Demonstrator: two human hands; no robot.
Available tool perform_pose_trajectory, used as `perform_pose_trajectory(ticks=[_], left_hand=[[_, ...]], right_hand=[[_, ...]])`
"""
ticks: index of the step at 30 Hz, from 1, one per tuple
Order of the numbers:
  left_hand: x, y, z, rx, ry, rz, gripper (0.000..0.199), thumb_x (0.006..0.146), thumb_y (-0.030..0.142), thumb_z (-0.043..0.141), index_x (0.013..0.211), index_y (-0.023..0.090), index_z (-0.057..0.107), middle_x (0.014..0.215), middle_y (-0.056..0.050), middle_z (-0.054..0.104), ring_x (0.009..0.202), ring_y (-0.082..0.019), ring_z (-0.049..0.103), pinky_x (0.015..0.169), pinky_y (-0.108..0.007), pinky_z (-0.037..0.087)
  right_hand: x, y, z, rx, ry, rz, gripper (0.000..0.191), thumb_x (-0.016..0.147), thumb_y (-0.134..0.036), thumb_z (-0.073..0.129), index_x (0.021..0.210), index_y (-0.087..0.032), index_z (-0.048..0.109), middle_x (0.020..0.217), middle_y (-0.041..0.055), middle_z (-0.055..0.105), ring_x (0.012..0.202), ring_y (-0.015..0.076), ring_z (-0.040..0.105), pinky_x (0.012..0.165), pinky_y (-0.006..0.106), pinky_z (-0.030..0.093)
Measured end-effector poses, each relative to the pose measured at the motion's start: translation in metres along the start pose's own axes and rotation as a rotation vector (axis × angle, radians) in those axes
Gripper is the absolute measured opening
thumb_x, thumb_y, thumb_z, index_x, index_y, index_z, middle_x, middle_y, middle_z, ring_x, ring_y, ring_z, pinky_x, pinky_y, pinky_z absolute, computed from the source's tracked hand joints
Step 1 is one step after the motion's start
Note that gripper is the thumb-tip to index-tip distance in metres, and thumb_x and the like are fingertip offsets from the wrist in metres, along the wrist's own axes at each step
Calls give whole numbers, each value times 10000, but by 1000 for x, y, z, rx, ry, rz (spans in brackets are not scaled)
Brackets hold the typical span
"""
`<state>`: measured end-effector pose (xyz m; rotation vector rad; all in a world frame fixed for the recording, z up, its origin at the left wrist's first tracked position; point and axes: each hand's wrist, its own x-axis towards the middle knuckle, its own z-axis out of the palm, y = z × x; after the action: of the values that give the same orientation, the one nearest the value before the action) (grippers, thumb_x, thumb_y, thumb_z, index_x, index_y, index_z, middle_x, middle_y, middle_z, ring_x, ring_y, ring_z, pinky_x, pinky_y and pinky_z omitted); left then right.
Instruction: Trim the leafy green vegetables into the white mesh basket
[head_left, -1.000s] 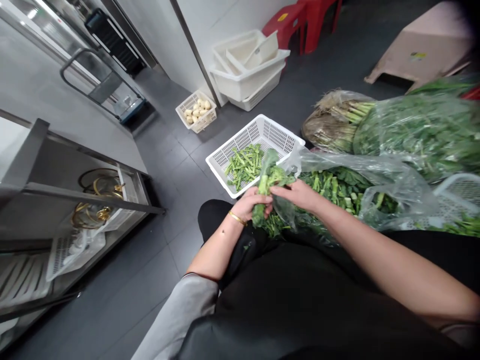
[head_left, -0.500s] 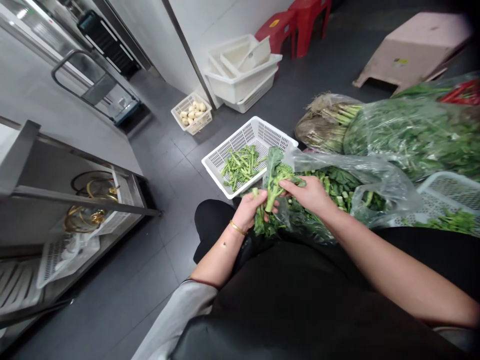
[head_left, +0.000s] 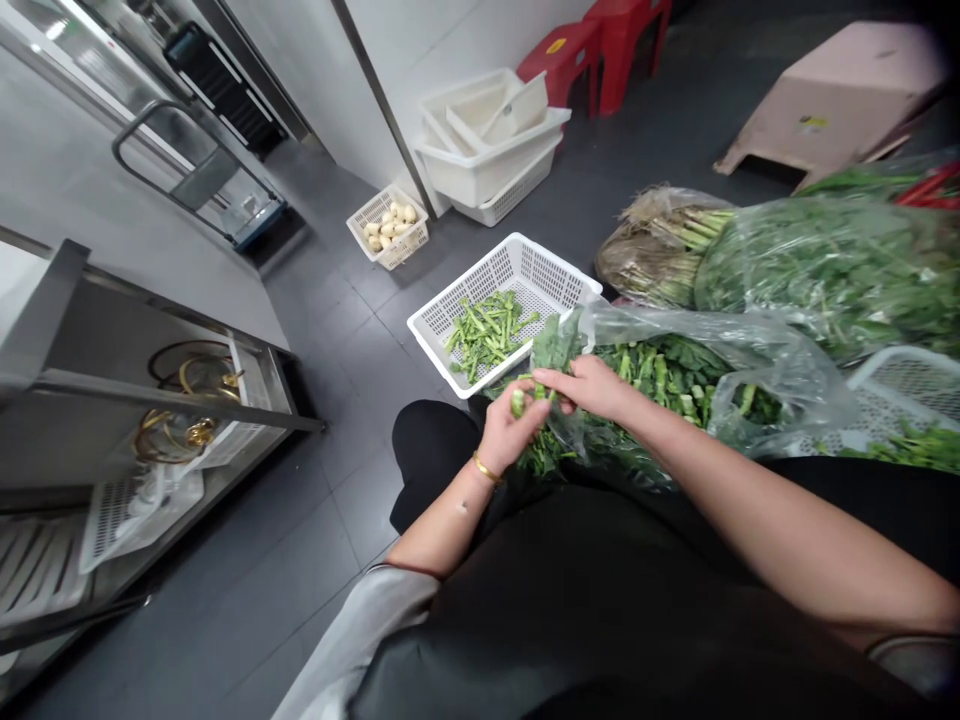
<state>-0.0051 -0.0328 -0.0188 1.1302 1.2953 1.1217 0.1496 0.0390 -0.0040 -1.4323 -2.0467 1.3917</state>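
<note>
My left hand [head_left: 511,422], with a gold bracelet at the wrist, is closed around green stems. My right hand [head_left: 589,387] meets it from the right, its fingers pinching the leafy green vegetable [head_left: 556,342], whose broad leaf sticks up beyond the fingers. Just past my hands, a white perforated basket [head_left: 439,360] holds a pile of cut green stems [head_left: 487,330]. Under and beside my right hand, an open clear plastic bag [head_left: 787,345] contains more leafy stalks [head_left: 667,380].
A small basket of pale round vegetables [head_left: 391,228] and stacked white bins [head_left: 480,160] stand by the wall. Bagged greens [head_left: 832,260] and a pink stool [head_left: 847,90] are at right. A metal shelf [head_left: 180,395] stands at left, a trolley [head_left: 202,180] behind it.
My right hand has moved left and slightly down, closer to my left hand. The vegetable's florets, seen before between the hands, are now hidden by my fingers.
</note>
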Motion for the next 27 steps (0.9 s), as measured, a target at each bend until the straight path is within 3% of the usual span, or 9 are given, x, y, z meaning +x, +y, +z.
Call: perform_pose_trajectory(ticks=[2, 6, 10, 13, 16, 18, 20, 24, 27], left_hand=[[2, -4, 2, -109, -29, -82, 385, 752, 512, 628, 923, 172, 570, 532, 47, 494, 384, -63, 391, 391, -205, 306], [12, -18, 1, -67, 123, -71, 379, 748, 521, 629, 743, 152, 543, 500, 47, 462, 380, -48, 371, 395, -201, 293], [20, -21, -9, 33, 315, 64, 349, 771, 504, 608, 798, 162, 542, 564, 44, 477, 452, -60, 408, 463, -209, 340], [18, -15, -16, 101, 379, 232, 307, 763, 442, 644, 865, 171, 542, 622, 40, 483, 541, -73, 444, 557, -220, 380], [8, -10, -16, 103, 277, 283, 304, 745, 405, 674, 893, 171, 550, 655, 32, 490, 583, -78, 447, 591, -226, 384], [2, -9, -12, 64, 170, 254, 321, 723, 392, 697, 913, 171, 562, 660, 33, 491, 583, -76, 441, 585, -223, 381], [1, -10, -6, -8, 82, 173, 337, 697, 387, 717, 909, 169, 570, 648, 41, 487, 558, -67, 428, 556, -215, 374], [10, -13, 5, -263, 154, -103, 356, 662, 435, 719, 783, 156, 533, 559, 63, 435, 439, -45, 361, 428, -199, 307], [16, -13, 6, -426, 241, -197, 395, 650, 474, 710, 736, 176, 466, 532, 72, 400, 427, -45, 358, 408, -186, 301]], right_hand=[[1, -2, 6, -13, 29, -27, 629, 891, -570, 308, 481, -172, 571, 473, 63, 587, 501, 156, 564, 606, 268, 419], [-26, -12, 39, -335, 266, -106, 477, 904, -423, 334, 686, -137, 647, 676, 130, 647, 623, 201, 592, 592, 292, 368], [-52, -4, 65, -567, 44, -490, 296, 898, -325, 389, 820, -170, 629, 789, 93, 643, 705, 194, 604, 602, 278, 357], [-43, 13, 56, -624, -172, -325, 291, 809, -365, 565, 992, -142, 609, 911, 119, 657, 789, 227, 629, 631, 286, 407], [-16, 20, 27, -353, -209, -140, 495, 759, -414, 618, 1163, -137, 544, 991, 126, 664, 796, 217, 639, 650, 299, 459], [-2, 14, 10, -54, -148, -115, 448, 847, -485, 484, 1133, -147, 549, 879, 85, 686, 704, 176, 637, 619, 282, 468], [2, 1, 3, 35, -55, -93, 447, 888, -525, 391, 968, -136, 598, 702, 60, 670, 595, 161, 613, 567, 268, 445], [-24, -22, 31, -477, 255, -160, 349, 914, -344, 392, 767, -120, 615, 674, 113, 647, 551, 179, 582, 513, 276, 348], [-49, -25, 58, -688, 128, -555, 274, 900, -207, 382, 771, -140, 614, 718, 105, 646, 589, 172, 589, 513, 269, 319]])
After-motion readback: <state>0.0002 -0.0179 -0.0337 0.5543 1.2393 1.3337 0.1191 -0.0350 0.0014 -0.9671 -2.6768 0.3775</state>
